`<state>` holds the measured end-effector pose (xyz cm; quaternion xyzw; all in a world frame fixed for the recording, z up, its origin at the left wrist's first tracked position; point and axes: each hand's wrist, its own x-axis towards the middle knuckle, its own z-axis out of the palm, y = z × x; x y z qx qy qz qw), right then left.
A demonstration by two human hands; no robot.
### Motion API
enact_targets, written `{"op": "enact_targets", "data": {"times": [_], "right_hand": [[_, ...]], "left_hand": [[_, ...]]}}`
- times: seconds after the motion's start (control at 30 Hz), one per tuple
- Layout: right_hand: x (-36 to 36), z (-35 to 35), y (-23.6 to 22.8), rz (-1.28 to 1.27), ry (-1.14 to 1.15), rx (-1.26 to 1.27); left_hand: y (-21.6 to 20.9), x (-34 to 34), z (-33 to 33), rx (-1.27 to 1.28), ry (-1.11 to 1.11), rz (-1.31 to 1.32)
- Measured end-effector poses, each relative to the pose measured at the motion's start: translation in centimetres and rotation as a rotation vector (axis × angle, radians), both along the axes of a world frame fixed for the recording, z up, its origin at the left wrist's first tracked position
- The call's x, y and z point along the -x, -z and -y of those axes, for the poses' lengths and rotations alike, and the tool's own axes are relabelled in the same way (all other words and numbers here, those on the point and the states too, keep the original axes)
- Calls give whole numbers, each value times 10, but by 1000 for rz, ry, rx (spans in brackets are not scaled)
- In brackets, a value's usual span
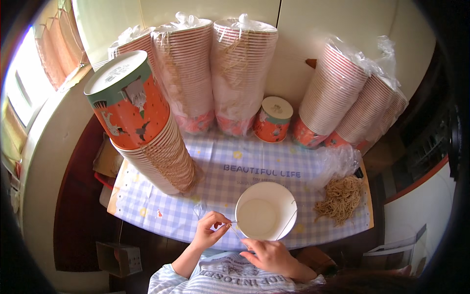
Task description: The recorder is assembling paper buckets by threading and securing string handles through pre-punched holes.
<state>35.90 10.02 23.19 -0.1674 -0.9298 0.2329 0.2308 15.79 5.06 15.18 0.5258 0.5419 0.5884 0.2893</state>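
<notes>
A white-lined paper bucket lies tilted near the table's front edge, its mouth toward me. A thin cord crosses its right side from the rim. My left hand is closed in a pinch at the bucket's left rim, on a thin cord end. From there the cord runs down to my right hand, whose fingers meet it at the near rim. The right thumb stands apart from the forefinger. Exactly how the right fingers grip the cord is too small to tell.
A tall stack of orange-and-green paper buckets stands upside down at left. Bagged bucket stacks line the back, with more at right. One small bucket sits between. A tan cord pile and a plastic bag lie right.
</notes>
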Motion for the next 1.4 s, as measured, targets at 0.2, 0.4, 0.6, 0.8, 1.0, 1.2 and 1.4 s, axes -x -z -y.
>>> {"op": "enact_targets", "data": {"times": [0.2, 0.4, 0.6, 0.8, 1.0, 1.2, 1.4], "right_hand": [[1, 0, 17, 253, 18, -130], [6, -16, 37, 238, 156, -199], [18, -15, 59, 125, 164, -254], [22, -12, 68, 66, 232, -250], [19, -10, 71, 106, 211, -296], [19, -7, 78, 87, 137, -265], [18, -8, 68, 90, 86, -284]], "left_hand": [[21, -11, 5, -91, 3, 37], [35, -33, 1, -56, 12, 168], [40, -34, 2, 183, 28, 616], [38, -42, 5, 165, 183, 695], [30, -49, 4, 270, 113, 842], [26, -37, -8, 334, 98, 987], [18, -31, -18, 308, 72, 916]]}}
